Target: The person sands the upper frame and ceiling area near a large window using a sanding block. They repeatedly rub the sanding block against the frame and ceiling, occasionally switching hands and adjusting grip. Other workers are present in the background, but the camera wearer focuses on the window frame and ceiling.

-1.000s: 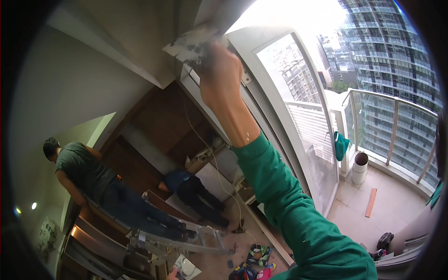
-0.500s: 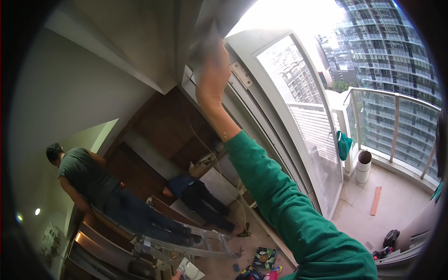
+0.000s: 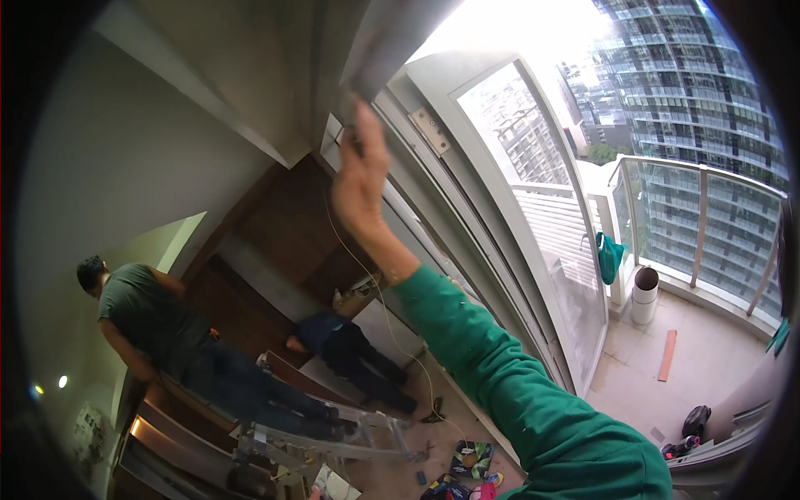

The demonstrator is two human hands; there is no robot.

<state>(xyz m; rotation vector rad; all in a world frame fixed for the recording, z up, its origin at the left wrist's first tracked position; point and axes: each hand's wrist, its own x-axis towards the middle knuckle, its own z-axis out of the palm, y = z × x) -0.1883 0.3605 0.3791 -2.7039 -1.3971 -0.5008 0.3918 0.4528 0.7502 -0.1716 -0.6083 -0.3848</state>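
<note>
My right arm, in a green sleeve, reaches up through the middle of the view. Its hand (image 3: 362,171) is at the corner of the pale door frame (image 3: 333,137), just under a blurred grey beam (image 3: 375,46). One finger points up while the others curl around a dark spot; what they hold is smeared by motion. At the lower edge only a fingertip of my left hand (image 3: 315,494) shows, against a white flat piece (image 3: 337,485) with a rounded patch on it. The rest of that hand is out of view.
An open glazed door (image 3: 533,208) leads to a balcony with a railing (image 3: 698,225), a white pipe (image 3: 644,296) and an orange strip (image 3: 667,356). Inside, one person (image 3: 158,317) stands on a metal ladder (image 3: 375,433); another (image 3: 346,346) bends over. A cable (image 3: 385,312) hangs down.
My right hand has come down from the beam to the frame corner, and its pointing finger now shows more clearly. The white piece at the lower edge has shifted slightly down.
</note>
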